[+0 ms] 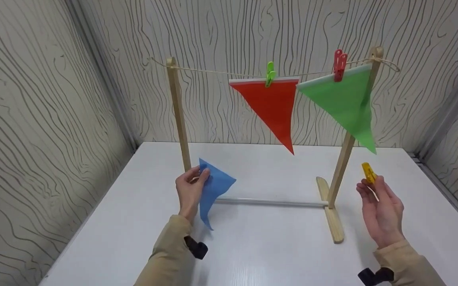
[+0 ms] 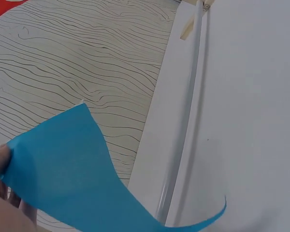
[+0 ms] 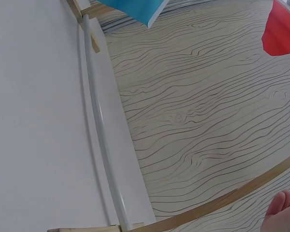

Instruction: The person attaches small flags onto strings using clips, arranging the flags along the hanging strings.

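A blue triangular pennant [image 1: 215, 183] is pinched along its edge between the thumb and fingers of my left hand [image 1: 190, 186], its tip hanging down in front of the left post. In the left wrist view the same blue pennant [image 2: 72, 169] spreads out from the fingertips and its tail curls. Off to the right of the stand, my right hand [image 1: 384, 210] holds a yellow clothespin [image 1: 368, 172] between thumb and fingers. Above, a red pennant [image 1: 273, 103] hangs from the string by a green clothespin [image 1: 270, 74], and a green pennant [image 1: 346, 99] by a red clothespin [image 1: 339, 66].
Two wooden posts, left [image 1: 179, 115] and right [image 1: 344, 167], carry the string [image 1: 209, 71]. A white rod [image 1: 268, 201] joins them low down, and the right post has a wooden foot [image 1: 334, 226]. The stand is on a white table [image 1: 261, 254] before patterned walls.
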`<action>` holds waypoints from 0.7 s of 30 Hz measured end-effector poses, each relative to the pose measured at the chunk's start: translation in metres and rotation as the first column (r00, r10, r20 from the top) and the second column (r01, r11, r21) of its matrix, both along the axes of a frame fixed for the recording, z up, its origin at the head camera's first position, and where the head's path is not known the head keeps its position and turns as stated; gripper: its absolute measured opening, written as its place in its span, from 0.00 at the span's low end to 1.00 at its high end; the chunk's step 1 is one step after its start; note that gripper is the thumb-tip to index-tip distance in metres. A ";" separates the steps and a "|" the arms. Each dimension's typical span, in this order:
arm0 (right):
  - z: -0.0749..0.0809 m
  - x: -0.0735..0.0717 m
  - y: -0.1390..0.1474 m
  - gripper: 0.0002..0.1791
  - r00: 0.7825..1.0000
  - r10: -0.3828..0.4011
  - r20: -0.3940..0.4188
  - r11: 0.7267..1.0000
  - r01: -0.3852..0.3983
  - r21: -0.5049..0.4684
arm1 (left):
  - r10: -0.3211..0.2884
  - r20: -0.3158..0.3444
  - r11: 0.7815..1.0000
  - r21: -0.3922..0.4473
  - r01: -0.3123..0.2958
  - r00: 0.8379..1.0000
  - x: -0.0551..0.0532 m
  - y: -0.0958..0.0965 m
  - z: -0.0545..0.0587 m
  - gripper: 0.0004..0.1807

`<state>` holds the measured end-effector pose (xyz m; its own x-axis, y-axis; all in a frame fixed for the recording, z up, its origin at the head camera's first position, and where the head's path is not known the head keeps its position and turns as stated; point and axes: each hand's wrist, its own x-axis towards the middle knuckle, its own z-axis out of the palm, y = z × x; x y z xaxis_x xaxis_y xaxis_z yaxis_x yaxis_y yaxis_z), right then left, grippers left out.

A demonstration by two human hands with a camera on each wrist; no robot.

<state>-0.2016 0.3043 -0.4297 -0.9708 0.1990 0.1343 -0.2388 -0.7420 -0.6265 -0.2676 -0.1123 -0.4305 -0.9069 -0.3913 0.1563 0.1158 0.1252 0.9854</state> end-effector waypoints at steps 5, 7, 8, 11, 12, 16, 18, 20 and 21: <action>0.011 0.001 -0.006 0.15 0.997 -0.042 -0.066 0.999 0.041 -0.007 | -0.022 -0.068 0.999 0.031 0.024 0.997 0.001 0.001 0.008 0.15; 0.016 0.001 -0.008 0.15 0.992 -0.059 -0.109 0.998 0.058 -0.017 | -0.026 -0.085 0.999 0.038 0.029 0.996 0.002 0.002 0.011 0.15; 0.018 0.001 -0.009 0.15 0.990 -0.068 -0.124 0.998 0.065 -0.026 | -0.027 -0.090 0.999 0.043 0.031 0.996 0.001 0.002 0.013 0.15; 0.025 0.000 -0.012 0.15 0.985 -0.092 -0.145 0.995 0.086 -0.051 | -0.022 -0.096 0.998 0.055 0.027 0.995 0.001 0.003 0.019 0.15; 0.028 0.000 -0.013 0.15 0.984 -0.099 -0.145 0.994 0.092 -0.059 | -0.019 -0.096 0.998 0.058 0.024 0.995 0.001 0.003 0.021 0.15; 0.039 -0.001 -0.018 0.15 0.982 -0.127 -0.140 0.990 0.117 -0.075 | -0.011 -0.098 0.997 0.071 0.018 0.995 0.002 0.005 0.029 0.16; 0.044 -0.001 -0.021 0.15 0.981 -0.143 -0.134 0.988 0.134 -0.074 | -0.011 -0.108 0.997 0.078 0.020 0.994 0.002 0.005 0.033 0.17; 0.049 -0.003 -0.025 0.15 0.979 -0.164 -0.120 0.985 0.157 -0.070 | -0.011 -0.122 0.996 0.089 0.022 0.992 0.002 0.005 0.037 0.17; 0.051 -0.003 -0.027 0.15 0.977 -0.178 -0.113 0.983 0.171 -0.071 | -0.013 -0.131 0.995 0.096 0.025 0.991 0.003 0.005 0.040 0.17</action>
<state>-0.2047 0.2777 -0.3784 -0.8983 0.3753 0.2287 -0.4377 -0.7181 -0.5411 -0.2649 -0.1071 -0.3906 -0.8888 -0.3933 0.2351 0.2450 0.0257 0.9692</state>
